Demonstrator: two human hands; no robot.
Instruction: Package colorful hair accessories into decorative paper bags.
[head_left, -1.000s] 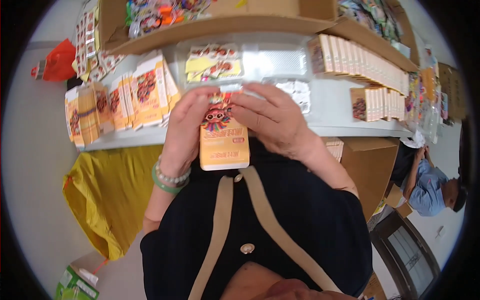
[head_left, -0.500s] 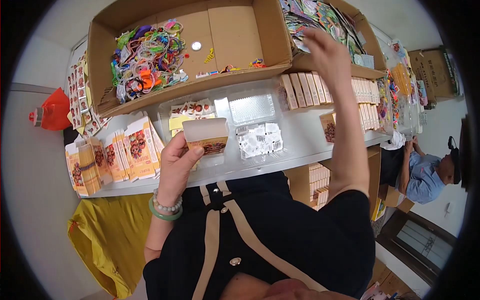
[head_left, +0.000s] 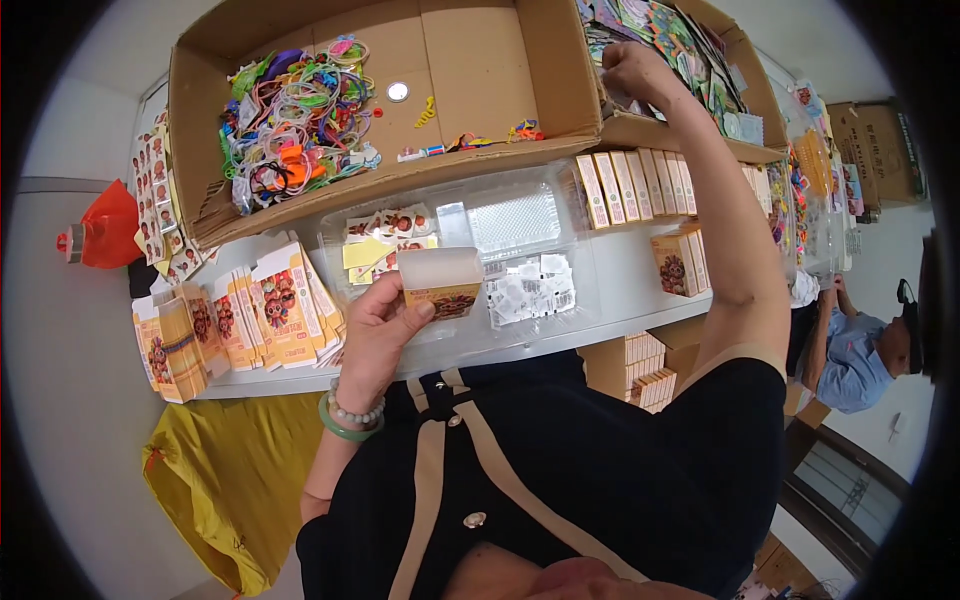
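My left hand point(head_left: 375, 335) grips a small orange-and-white paper box point(head_left: 445, 302) printed with cartoon figures, thumb on its front. Its top flap stands up, and the box is held above a clear plastic tray point(head_left: 460, 340). At the far right, my right hand point(head_left: 640, 75) reaches into a cardboard carton of colourful flat cards or packets point(head_left: 672, 45). Its fingers are curled down at the carton's left side; what they pinch, if anything, is hidden. In the tray lie sticker pieces point(head_left: 405, 222) with yellow paper and small white printed slips point(head_left: 532, 290).
A large cardboard box point(head_left: 400, 185) holds tangled colourful trinkets point(head_left: 295, 120). Flattened boxes point(head_left: 285, 305) stand at left; rows of filled-out boxes point(head_left: 635, 185) stand at right. Sticker sheets point(head_left: 155, 190) lie far left. A person in a blue shirt point(head_left: 853, 355) sits at right.
My right hand has moved down into the carton of cards, its fingers now curled. My left hand with the small box has shifted slightly right in the picture.
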